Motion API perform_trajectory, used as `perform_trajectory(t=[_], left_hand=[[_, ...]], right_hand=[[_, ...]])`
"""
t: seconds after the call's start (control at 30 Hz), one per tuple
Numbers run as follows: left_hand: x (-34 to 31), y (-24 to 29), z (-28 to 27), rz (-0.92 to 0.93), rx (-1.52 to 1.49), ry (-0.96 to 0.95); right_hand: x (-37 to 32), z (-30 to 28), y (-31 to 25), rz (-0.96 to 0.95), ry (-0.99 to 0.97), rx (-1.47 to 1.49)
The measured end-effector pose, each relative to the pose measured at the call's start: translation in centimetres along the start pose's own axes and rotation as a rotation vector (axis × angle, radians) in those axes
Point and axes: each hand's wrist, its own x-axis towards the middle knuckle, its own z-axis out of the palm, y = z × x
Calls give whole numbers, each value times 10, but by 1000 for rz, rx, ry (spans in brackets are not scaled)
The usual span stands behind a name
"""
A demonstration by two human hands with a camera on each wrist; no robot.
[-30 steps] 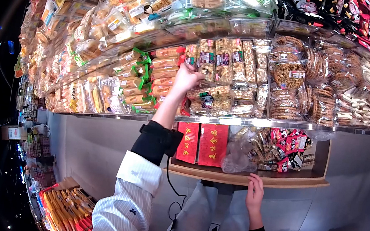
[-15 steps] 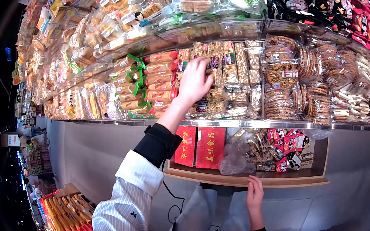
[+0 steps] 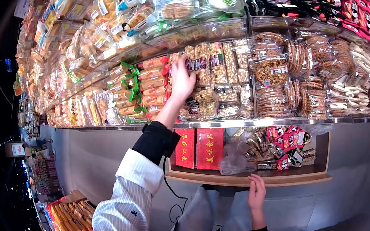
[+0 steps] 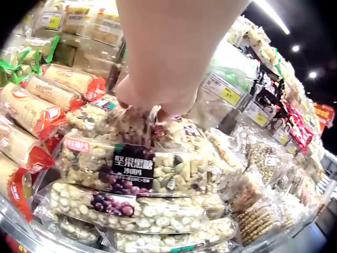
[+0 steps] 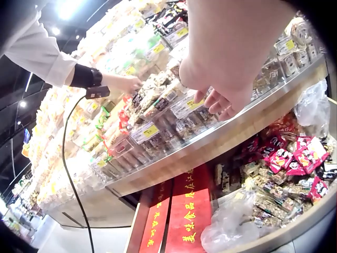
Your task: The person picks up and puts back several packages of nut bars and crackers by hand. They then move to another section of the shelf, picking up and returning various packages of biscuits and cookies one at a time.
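Note:
My left hand [image 3: 183, 79] reaches over the shelf into clear-wrapped nut bars [image 3: 216, 68]. In the left wrist view its fingertips [image 4: 164, 113] pinch the upright wrapper edge of a nut bar [image 4: 138, 125] behind the front stack. A bar with a black and grape-printed label [image 4: 131, 171] lies across that stack. Left of the hand are rolls in clear wrap with red ends [image 3: 153, 84]. My right hand [image 3: 256, 193] hangs with relaxed fingers by the front edge of an open drawer [image 3: 250, 182], holding nothing.
Round packed cookies [image 3: 271, 70] fill the bin to the right. A metal shelf lip [image 3: 239, 122] runs along the front. Inside the drawer lie red boxes [image 3: 208, 148], a crumpled plastic bag [image 3: 237, 161] and loose snacks [image 3: 287, 144]. A black cable [image 3: 169, 185] hangs from my left wrist.
My left hand has shifted right along the shelf, from beside the red-ended rolls onto the nut bars. Its fingers spread over them, then dipped between them. The right hand stays in place.

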Motion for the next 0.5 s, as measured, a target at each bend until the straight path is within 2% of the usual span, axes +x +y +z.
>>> perform_trajectory(t=[0.07,0.1,0.13,0.23,0.27,0.33,0.4,0.47,0.5], left_hand=[[-4,-7,-6,-185,-180,-160],[-4,-8,-8,-186,-98,-195],[-3,-9,-9,-324,-333,-247],[-6,-24,-10,-413,-629,-1],[-8,-12,-21,-462,-637,36],[-12,-10,-24,-469,-866,93],[-11,-12,-23,-551,-835,-31],[-7,-7,-14,-503,-808,-154],[-6,-14,-4,-399,-486,-173]], right_hand=[[0,-4,5,-5,-1,-1],[0,-6,7,-1,3,3],[-1,-8,9,3,4,9],[-2,-13,12,7,5,14],[-2,-15,13,4,6,14],[-2,-18,13,12,7,8],[-1,-20,12,18,3,2],[0,-21,12,18,-7,13],[2,-22,11,19,-8,11]])
